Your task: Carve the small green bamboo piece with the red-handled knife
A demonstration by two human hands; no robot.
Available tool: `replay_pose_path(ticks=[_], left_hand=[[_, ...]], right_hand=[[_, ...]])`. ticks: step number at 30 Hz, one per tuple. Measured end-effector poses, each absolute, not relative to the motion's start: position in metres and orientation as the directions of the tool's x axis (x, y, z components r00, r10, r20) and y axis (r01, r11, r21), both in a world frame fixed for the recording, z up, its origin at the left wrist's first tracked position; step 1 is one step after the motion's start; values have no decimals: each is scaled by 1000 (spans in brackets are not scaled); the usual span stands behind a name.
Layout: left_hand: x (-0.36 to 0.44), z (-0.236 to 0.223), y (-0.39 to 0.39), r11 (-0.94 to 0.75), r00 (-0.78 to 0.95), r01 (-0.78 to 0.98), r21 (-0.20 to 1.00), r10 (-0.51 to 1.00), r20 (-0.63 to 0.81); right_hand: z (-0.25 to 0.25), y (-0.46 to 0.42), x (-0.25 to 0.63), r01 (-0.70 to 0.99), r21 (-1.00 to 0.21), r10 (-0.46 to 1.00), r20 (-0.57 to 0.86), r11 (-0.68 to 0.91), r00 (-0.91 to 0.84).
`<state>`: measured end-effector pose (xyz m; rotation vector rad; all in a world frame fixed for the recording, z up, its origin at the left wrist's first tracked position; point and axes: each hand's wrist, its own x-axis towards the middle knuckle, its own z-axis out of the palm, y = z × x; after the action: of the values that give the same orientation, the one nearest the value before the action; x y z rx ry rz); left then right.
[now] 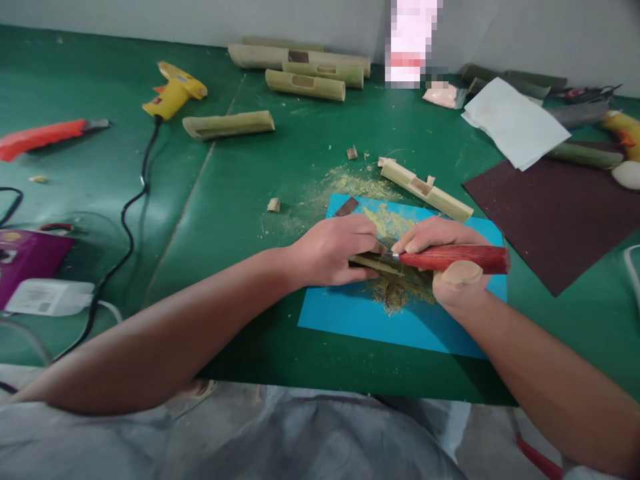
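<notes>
My left hand (337, 250) is closed around the near part of a split bamboo piece (383, 265), steadying it over a blue sheet (345, 320). In my right hand (445, 233) lies a carving tool with a red wooden handle (460, 259), pointed left at the bamboo. Its metal tip meets the bamboo beside my left fingertips, and the blade's shape is mostly hidden. A pale oval end (463, 272) shows below the handle, against my right palm. Shavings (395, 297) and yellowish dust (390, 220) lie around the work.
Beyond the sheet rests a notched bamboo piece (425, 190). Several bamboo tubes (305, 85) lie at the back. A yellow glue gun (175, 90), its black cord, and a red-handled cutter (50, 137) are left. Dark sandpaper-like sheet (555, 220) and white paper (515, 123) lie right.
</notes>
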<state>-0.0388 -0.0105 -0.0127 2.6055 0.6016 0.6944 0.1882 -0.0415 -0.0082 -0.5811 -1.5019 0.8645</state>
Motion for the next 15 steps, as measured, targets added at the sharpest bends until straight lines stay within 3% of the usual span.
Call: replay_pose_path(ticks=[15], left_hand=[[-39, -13, -11, -845, 786, 314, 433, 487, 380]], right_hand=[[-6, -44, 189, -97, -868, 860, 496, 487, -122]])
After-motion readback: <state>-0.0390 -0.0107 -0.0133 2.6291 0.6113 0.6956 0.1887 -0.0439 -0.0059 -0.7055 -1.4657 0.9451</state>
